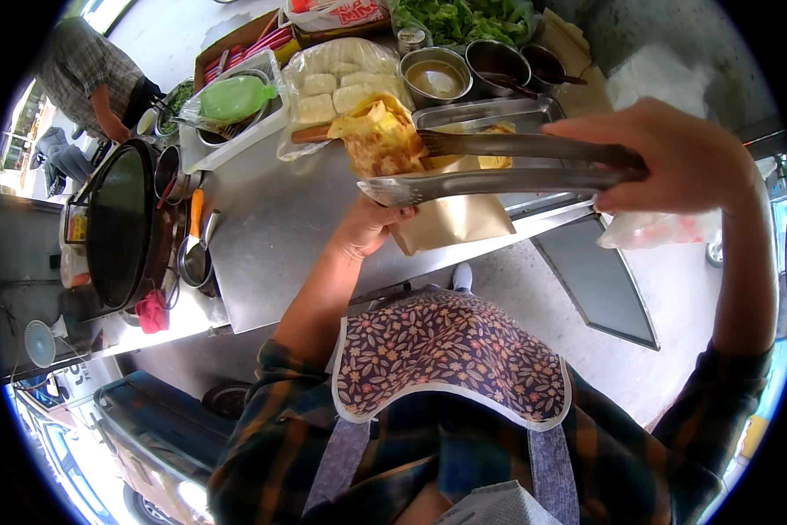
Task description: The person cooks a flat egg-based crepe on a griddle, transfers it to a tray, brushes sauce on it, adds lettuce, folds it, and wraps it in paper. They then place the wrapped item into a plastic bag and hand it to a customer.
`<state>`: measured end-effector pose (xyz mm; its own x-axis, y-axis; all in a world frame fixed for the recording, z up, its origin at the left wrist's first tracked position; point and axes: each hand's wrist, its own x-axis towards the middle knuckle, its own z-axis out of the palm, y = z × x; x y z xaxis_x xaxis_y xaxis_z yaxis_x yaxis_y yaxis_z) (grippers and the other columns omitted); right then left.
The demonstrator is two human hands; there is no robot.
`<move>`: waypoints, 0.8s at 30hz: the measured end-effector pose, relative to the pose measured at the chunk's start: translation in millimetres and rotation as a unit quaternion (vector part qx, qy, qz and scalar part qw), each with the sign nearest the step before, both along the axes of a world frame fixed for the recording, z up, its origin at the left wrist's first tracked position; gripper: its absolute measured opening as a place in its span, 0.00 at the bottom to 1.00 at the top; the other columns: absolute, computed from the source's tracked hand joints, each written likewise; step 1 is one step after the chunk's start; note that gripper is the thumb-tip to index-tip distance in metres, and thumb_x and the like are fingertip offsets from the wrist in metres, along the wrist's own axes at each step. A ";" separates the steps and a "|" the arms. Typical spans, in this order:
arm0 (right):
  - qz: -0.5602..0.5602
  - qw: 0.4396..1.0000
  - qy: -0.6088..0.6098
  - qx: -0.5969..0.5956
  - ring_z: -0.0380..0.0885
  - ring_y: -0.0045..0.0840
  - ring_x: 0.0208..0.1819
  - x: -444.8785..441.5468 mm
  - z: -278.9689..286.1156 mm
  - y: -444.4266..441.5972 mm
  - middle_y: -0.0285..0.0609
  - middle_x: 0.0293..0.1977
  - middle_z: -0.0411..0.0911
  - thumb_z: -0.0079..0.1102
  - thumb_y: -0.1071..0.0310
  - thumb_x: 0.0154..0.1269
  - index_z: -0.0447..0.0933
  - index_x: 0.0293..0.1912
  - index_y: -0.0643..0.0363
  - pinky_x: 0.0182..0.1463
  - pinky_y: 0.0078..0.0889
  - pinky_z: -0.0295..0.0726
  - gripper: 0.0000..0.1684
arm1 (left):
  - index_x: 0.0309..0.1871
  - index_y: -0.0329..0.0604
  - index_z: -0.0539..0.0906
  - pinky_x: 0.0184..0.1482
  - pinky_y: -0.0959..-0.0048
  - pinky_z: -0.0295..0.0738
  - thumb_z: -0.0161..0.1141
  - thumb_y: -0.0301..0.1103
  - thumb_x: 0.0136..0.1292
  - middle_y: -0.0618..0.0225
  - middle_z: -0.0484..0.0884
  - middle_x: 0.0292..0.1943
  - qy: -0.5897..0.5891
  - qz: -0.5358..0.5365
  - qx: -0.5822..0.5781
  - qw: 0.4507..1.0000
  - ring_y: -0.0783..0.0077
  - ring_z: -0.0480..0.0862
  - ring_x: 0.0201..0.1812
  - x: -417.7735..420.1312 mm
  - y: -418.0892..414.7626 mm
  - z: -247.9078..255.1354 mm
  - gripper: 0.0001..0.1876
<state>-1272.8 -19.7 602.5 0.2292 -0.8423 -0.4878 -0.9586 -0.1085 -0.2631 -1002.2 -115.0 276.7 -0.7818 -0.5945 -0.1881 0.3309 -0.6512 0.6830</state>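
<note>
In the head view my right hand grips the rear end of metal tongs, whose arms point left. By their tips is a browned, folded egg pancake; whether they touch it is unclear. My left hand holds a brown paper bag below the pancake, thumb in view, its other fingers hidden. Behind the tongs lies a metal tray with another piece of food in it.
Dough pieces in a plastic bag, steel bowls of sauce and leafy greens line the back. A round griddle and a ladle stand left on the steel counter. Another person is at the upper left.
</note>
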 end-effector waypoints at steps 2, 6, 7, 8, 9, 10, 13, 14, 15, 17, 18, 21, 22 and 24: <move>-0.032 0.992 -0.116 -0.023 0.81 0.27 0.28 -36.0 -23.2 22.9 0.47 0.33 0.83 0.71 0.56 0.57 0.72 0.67 0.55 0.38 0.30 0.80 0.39 | 0.61 0.42 0.77 0.60 0.67 0.77 0.78 0.25 0.51 0.67 0.84 0.54 0.019 -0.016 0.035 0.999 0.70 0.82 0.56 -7.5 6.4 11.9 0.33; -0.186 0.940 -0.284 -0.034 0.78 0.23 0.23 -77.7 -51.8 83.0 0.43 0.28 0.80 0.72 0.41 0.55 0.68 0.69 0.60 0.33 0.26 0.78 0.51 | 0.65 0.41 0.73 0.60 0.65 0.77 0.79 0.36 0.52 0.66 0.83 0.56 0.091 -0.049 0.072 0.992 0.68 0.82 0.57 -32.8 17.8 3.6 0.37; -0.231 0.916 -0.327 -0.024 0.77 0.21 0.22 -87.6 -53.8 95.2 0.41 0.27 0.79 0.72 0.36 0.53 0.67 0.70 0.63 0.30 0.24 0.78 0.55 | 0.66 0.41 0.73 0.60 0.65 0.77 0.79 0.38 0.52 0.66 0.82 0.57 0.097 -0.040 0.083 0.991 0.68 0.82 0.57 -35.2 22.4 7.3 0.38; -0.288 0.872 -0.396 -0.029 0.74 0.16 0.19 -98.4 -64.4 111.3 0.41 0.27 0.78 0.73 0.37 0.51 0.65 0.70 0.67 0.25 0.18 0.73 0.58 | 0.67 0.41 0.72 0.61 0.65 0.77 0.80 0.42 0.51 0.66 0.81 0.58 0.087 -0.006 0.058 0.994 0.67 0.82 0.58 -34.8 24.6 13.1 0.41; -0.357 0.808 -0.468 -0.034 0.73 0.15 0.19 -103.6 -75.0 130.5 0.41 0.28 0.78 0.74 0.41 0.51 0.65 0.69 0.68 0.22 0.14 0.70 0.56 | 0.66 0.41 0.72 0.61 0.65 0.77 0.80 0.42 0.51 0.66 0.81 0.58 0.084 -0.009 0.055 0.995 0.68 0.81 0.58 -37.3 21.8 15.5 0.41; -0.414 0.773 -0.478 -0.045 0.72 0.15 0.19 -110.2 -95.7 146.4 0.40 0.28 0.78 0.74 0.45 0.52 0.65 0.69 0.68 0.22 0.15 0.70 0.54 | 0.66 0.41 0.72 0.62 0.65 0.77 0.80 0.42 0.50 0.66 0.81 0.58 0.079 -0.012 0.052 0.995 0.68 0.81 0.58 -38.0 17.8 16.4 0.41; -0.542 0.766 -0.339 -0.069 0.72 0.15 0.24 -114.2 -195.5 166.9 0.39 0.34 0.79 0.63 0.65 0.64 0.63 0.72 0.59 0.27 0.20 0.73 0.39 | 0.66 0.41 0.73 0.62 0.65 0.76 0.81 0.42 0.50 0.67 0.81 0.57 0.058 -0.004 0.039 0.998 0.68 0.81 0.58 -34.0 5.1 21.6 0.41; -0.540 0.805 -0.217 -0.118 0.71 0.16 0.24 -101.1 -221.4 161.5 0.40 0.36 0.78 0.64 0.63 0.64 0.61 0.74 0.56 0.28 0.23 0.74 0.41 | 0.65 0.41 0.73 0.62 0.66 0.76 0.81 0.42 0.50 0.68 0.81 0.57 0.053 0.000 0.040 0.998 0.68 0.81 0.59 -34.5 2.9 21.5 0.41; -0.511 0.831 -0.179 -0.125 0.76 0.25 0.28 -102.8 -252.0 159.9 0.43 0.42 0.79 0.64 0.62 0.63 0.60 0.74 0.53 0.33 0.30 0.79 0.42 | 0.65 0.41 0.73 0.62 0.66 0.76 0.81 0.41 0.49 0.68 0.82 0.57 0.049 0.004 0.044 0.998 0.68 0.81 0.58 -33.6 1.0 24.0 0.40; -0.457 0.877 0.060 -0.135 0.80 0.36 0.37 -92.9 -284.4 137.4 0.50 0.48 0.79 0.67 0.61 0.60 0.60 0.74 0.53 0.42 0.38 0.80 0.45 | 0.65 0.42 0.74 0.62 0.65 0.76 0.81 0.40 0.49 0.69 0.82 0.56 0.037 0.013 0.054 0.998 0.69 0.80 0.58 -35.0 -2.3 28.3 0.39; -0.430 0.880 0.104 -0.174 0.79 0.38 0.40 -91.0 -295.9 129.0 0.51 0.48 0.79 0.68 0.60 0.59 0.62 0.73 0.54 0.46 0.40 0.79 0.44 | 0.64 0.42 0.74 0.62 0.65 0.75 0.81 0.39 0.50 0.69 0.82 0.56 0.033 0.008 0.058 0.998 0.69 0.81 0.58 -37.7 -2.7 27.5 0.39; -0.353 0.877 0.149 -0.288 0.77 0.42 0.48 -87.1 -314.1 106.9 0.51 0.48 0.79 0.71 0.56 0.57 0.68 0.69 0.57 0.53 0.44 0.76 0.42 | 0.63 0.43 0.75 0.62 0.65 0.75 0.80 0.36 0.51 0.69 0.83 0.55 0.023 0.003 0.062 0.998 0.69 0.81 0.57 -48.4 -0.2 24.8 0.36; -0.335 0.877 0.109 -0.327 0.77 0.42 0.50 -87.8 -310.1 99.3 0.51 0.48 0.79 0.71 0.56 0.57 0.69 0.68 0.58 0.54 0.43 0.76 0.41 | 0.63 0.43 0.76 0.62 0.65 0.75 0.79 0.35 0.52 0.69 0.83 0.55 0.024 0.006 0.058 0.998 0.69 0.81 0.56 -55.3 1.6 26.8 0.35; -0.434 0.806 -0.262 -0.306 0.77 0.34 0.51 -83.7 -286.7 79.7 0.47 0.49 0.79 0.71 0.54 0.59 0.75 0.64 0.60 0.55 0.34 0.75 0.37 | 0.63 0.43 0.76 0.61 0.65 0.75 0.78 0.32 0.53 0.69 0.83 0.55 0.033 0.003 0.049 0.998 0.70 0.82 0.55 -65.5 4.2 30.3 0.33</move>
<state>-1356.5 60.0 315.8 -0.5371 -0.8419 0.0514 -0.5171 0.2805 -0.8086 -1067.7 -110.8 307.0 -0.7906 -0.5810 -0.1934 0.3779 -0.7115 0.5924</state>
